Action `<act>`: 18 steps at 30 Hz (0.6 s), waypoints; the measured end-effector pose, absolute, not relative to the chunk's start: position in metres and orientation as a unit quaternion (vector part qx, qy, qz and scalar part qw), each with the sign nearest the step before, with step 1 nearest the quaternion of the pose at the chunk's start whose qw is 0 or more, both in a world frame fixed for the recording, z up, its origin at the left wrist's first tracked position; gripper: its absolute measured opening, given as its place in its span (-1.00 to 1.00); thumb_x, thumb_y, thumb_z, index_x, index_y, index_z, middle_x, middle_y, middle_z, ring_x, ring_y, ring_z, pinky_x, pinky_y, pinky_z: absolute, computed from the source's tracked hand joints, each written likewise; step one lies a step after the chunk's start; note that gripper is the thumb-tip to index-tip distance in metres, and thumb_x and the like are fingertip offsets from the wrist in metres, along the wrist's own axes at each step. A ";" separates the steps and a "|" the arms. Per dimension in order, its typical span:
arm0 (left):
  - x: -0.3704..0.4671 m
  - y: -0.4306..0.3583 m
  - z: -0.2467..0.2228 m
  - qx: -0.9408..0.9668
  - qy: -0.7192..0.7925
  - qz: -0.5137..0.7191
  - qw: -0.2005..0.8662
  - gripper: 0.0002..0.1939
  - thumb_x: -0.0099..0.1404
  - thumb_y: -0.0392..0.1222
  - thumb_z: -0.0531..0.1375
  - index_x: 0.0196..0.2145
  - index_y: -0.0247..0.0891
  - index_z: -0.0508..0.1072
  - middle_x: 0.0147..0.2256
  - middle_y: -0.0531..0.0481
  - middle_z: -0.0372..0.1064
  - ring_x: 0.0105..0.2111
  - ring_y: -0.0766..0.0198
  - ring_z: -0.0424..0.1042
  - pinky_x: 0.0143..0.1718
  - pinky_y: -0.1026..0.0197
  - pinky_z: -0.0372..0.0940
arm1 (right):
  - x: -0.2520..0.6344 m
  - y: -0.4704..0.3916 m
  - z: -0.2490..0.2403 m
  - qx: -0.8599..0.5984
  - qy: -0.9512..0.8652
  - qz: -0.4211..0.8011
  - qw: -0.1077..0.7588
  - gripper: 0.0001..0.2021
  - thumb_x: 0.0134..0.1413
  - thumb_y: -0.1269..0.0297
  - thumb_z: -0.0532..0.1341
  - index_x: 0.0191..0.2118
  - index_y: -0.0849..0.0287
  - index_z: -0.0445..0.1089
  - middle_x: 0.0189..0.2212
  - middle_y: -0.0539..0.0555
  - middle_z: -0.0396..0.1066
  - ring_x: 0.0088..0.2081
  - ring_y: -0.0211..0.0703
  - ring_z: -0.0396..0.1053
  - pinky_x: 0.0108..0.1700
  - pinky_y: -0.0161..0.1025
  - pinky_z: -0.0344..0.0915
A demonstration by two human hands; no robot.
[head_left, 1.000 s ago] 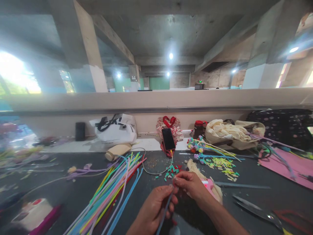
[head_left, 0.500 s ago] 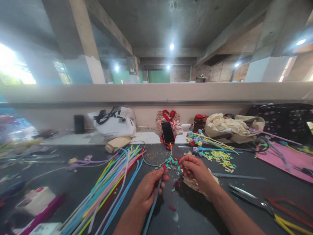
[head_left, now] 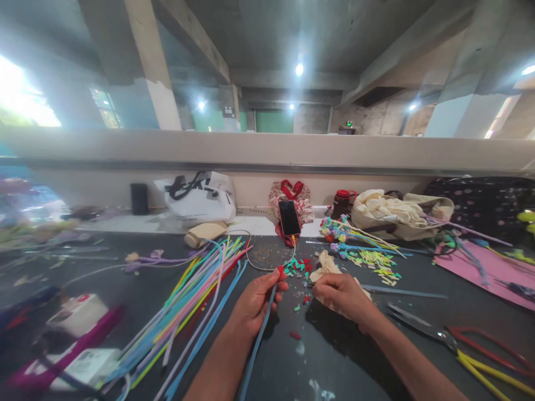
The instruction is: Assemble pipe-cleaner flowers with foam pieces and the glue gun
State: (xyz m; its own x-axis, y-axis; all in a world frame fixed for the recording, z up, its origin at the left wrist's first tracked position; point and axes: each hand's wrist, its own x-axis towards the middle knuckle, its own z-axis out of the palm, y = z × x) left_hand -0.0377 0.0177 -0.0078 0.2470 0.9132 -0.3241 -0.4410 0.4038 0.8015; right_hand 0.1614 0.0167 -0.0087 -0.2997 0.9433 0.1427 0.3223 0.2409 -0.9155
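Pinched between the fingers of my left hand [head_left: 261,298] are a small red piece [head_left: 281,271] and the top of a blue stem [head_left: 259,340], which hangs down toward the near edge. My right hand [head_left: 340,298] is closed over a crumpled cream cloth [head_left: 326,266]; its fingertips are pressed together and whatever they hold is hidden. Small green and red bits [head_left: 298,267] lie on the dark table between and beyond my hands. A bundle of coloured stems [head_left: 200,301] lies left of my left hand.
Scissors [head_left: 438,333] with red and yellow handles lie at the right. A phone [head_left: 289,217] leans at the back, with a white bag [head_left: 200,200] to its left. Flower-tipped stems [head_left: 338,234] and yellow pieces [head_left: 376,260] sit beyond my right hand. Pink paper [head_left: 497,273] lies far right.
My right hand has moved slightly right and nearer, away from the small bits, uncovering more of the cream cloth. My left hand keeps the red piece and stem. The view has shifted slightly.
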 end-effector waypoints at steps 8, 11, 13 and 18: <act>-0.037 0.017 -0.009 0.297 0.402 0.458 0.735 -0.80 0.05 -0.15 0.17 -0.40 -0.35 0.39 -0.60 0.08 0.31 -0.73 0.54 0.22 -0.78 0.51 0.04 | 0.164 0.021 -0.014 -0.420 -0.804 0.174 0.384 -0.75 -0.04 0.36 0.10 -0.19 0.08 0.35 -0.22 0.07 0.33 -0.20 -0.16 0.26 -0.17 -0.22 0.16; -0.036 0.017 -0.009 0.300 0.408 0.456 0.732 -0.80 0.05 -0.15 0.17 -0.39 -0.34 0.39 -0.60 0.08 0.31 -0.72 0.54 0.21 -0.77 0.50 0.05 | 0.161 0.022 -0.020 -0.401 -0.861 0.090 0.302 -0.83 0.02 0.34 0.07 -0.32 0.08 0.41 -0.21 0.08 0.32 -0.15 -0.15 0.21 -0.12 -0.19 0.12; -0.035 0.017 -0.008 0.305 0.413 0.457 0.726 -0.80 0.05 -0.15 0.17 -0.39 -0.34 0.38 -0.60 0.08 0.31 -0.72 0.54 0.21 -0.77 0.50 0.05 | 0.158 0.024 -0.025 -0.400 -0.880 0.054 0.252 -0.84 0.02 0.31 0.09 -0.35 0.09 0.41 -0.20 0.07 0.31 -0.16 -0.14 0.20 -0.14 -0.19 0.12; -0.035 0.017 -0.007 0.306 0.424 0.459 0.718 -0.82 0.06 -0.17 0.16 -0.41 -0.34 0.38 -0.62 0.07 0.31 -0.74 0.52 0.21 -0.78 0.49 0.03 | 0.150 0.029 -0.031 -0.419 -0.883 -0.008 0.210 -0.88 0.00 0.32 0.11 -0.43 0.13 0.39 -0.21 0.06 0.31 -0.17 -0.13 0.17 -0.13 -0.17 0.08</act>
